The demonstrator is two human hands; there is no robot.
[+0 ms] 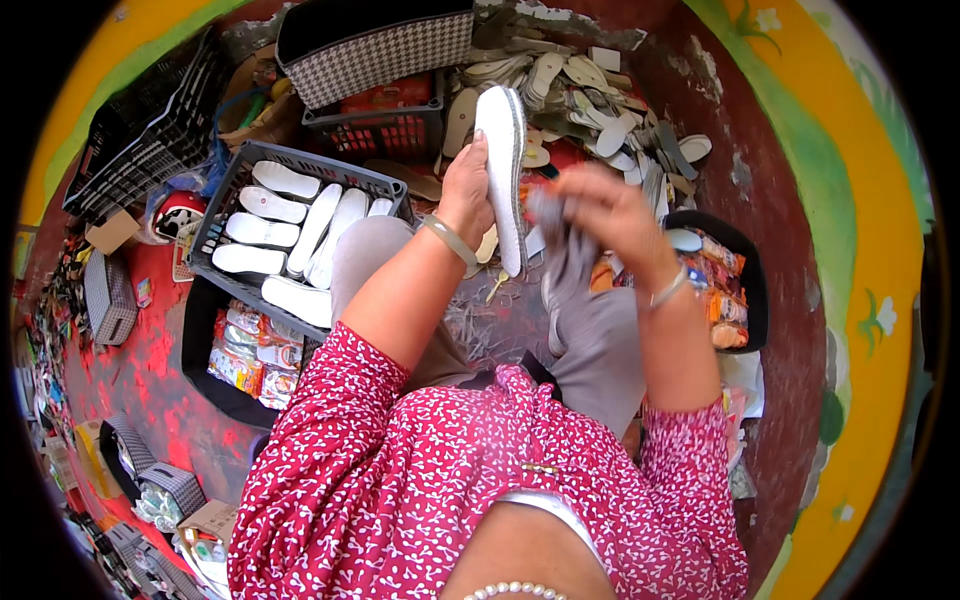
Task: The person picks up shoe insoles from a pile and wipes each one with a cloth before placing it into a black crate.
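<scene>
My left hand [468, 200] is closed around the side of a thick white shoe sole [507, 180], held upright with its edge toward the right. A grey layered or stitched line runs along that edge. Just right of the sole, my right hand [615, 220] is smeared by motion, its fingers bent together. A blurred grey thing [560, 225] shows at those fingertips; I cannot make out what it is. Several finished-looking white soles [262, 230] lie in a dark plastic crate [365, 180] to the left of my knees.
A large pile of loose soles [570, 85] lies against the far wall. Beyond the crate stand a houndstooth fabric bin [380, 62] and a black crate [150, 125]. Black containers with packaged goods sit at left [205, 350] and right [757, 290]. Scraps [480, 330] litter the floor between my legs.
</scene>
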